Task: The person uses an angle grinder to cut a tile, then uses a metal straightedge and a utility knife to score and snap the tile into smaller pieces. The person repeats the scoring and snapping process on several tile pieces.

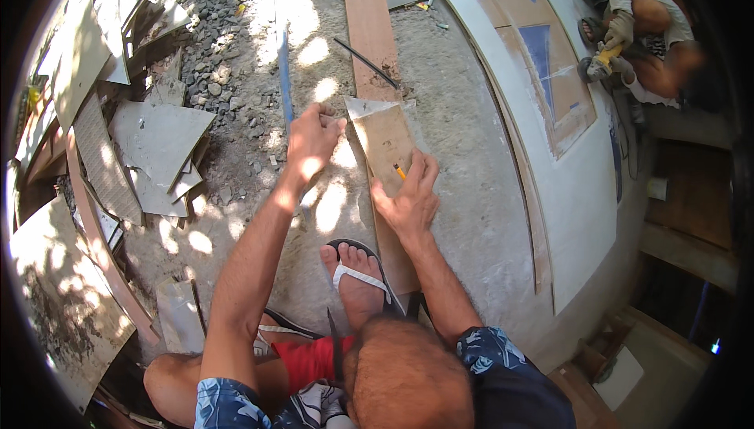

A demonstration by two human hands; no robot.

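Observation:
A narrow brown tile piece (386, 140) with a pale, broken far corner lies on a long wooden plank (369, 24) on the ground in front of me. My right hand (411, 203) spans its near part, thumb at the left edge and fingers at the right. A yellow-orange pencil (400, 171) shows between that thumb and the fingers; whether it is held or lies on the tile I cannot tell. Beside the far left corner, my left hand (312, 144) is closed with bent fingers. What its fingertips hold, if anything, is not clear.
Broken tiles (161, 142) are heaped at left beside gravel (224, 52). A thin dark rod (366, 63) crosses the plank. My sandalled foot (360, 284) is close to the tile. At right are a large white panel (577, 217) and a gloved person with a yellow power tool (603, 62).

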